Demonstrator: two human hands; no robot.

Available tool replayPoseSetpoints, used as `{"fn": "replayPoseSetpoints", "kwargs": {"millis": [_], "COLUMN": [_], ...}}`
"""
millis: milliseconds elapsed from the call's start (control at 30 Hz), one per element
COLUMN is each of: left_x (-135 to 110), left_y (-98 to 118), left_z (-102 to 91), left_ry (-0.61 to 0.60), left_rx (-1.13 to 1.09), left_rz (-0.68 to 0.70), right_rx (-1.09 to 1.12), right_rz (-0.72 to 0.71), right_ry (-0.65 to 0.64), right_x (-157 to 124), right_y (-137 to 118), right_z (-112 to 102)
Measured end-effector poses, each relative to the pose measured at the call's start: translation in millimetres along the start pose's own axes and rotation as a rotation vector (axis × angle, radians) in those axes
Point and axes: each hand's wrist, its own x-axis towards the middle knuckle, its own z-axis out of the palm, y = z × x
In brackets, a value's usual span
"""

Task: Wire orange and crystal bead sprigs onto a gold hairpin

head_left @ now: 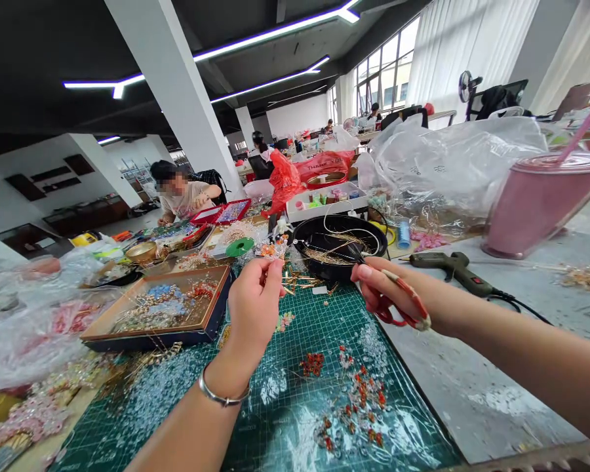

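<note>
My left hand (255, 298), a metal bangle on its wrist, is closed with thumb and fingers pinched on a beaded ornament (273, 249) of orange and clear beads. To the right, my right hand (381, 288) is wrapped round a pair of scissors (406, 305) with red loop handles, their dark tips pointing up and left over a round black tray (341, 246). The tray holds thin gold wires. On the green cutting mat (305, 393) below lie orange-red beaded pieces (366, 393) and loose clear beads (164, 387).
A shallow box (162, 305) of beaded sprays stands left, near a green spool (239, 246). At right are a glue gun (450, 270), a pink drink cup (545, 203) and plastic bags (452, 164). A person (187, 196) sits across the table.
</note>
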Motion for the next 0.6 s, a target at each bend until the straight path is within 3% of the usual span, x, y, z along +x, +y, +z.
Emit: {"fn": "replayPoseSetpoints", "kwargs": {"millis": [200,600], "left_x": [9.3,15.9], "left_y": [-6.7,-14.7], "left_z": [9.3,17.1], "left_ry": [-0.010,-0.032], "left_rx": [-0.002,0.001], "left_rz": [0.000,0.024], "right_rx": [-0.004,-0.101], "right_rz": [0.027,0.008], "right_ry": [-0.036,-0.017], "right_x": [22.1,34.1], "right_y": [-1.3,-1.4], "right_z": [-4.1,-4.2]}}
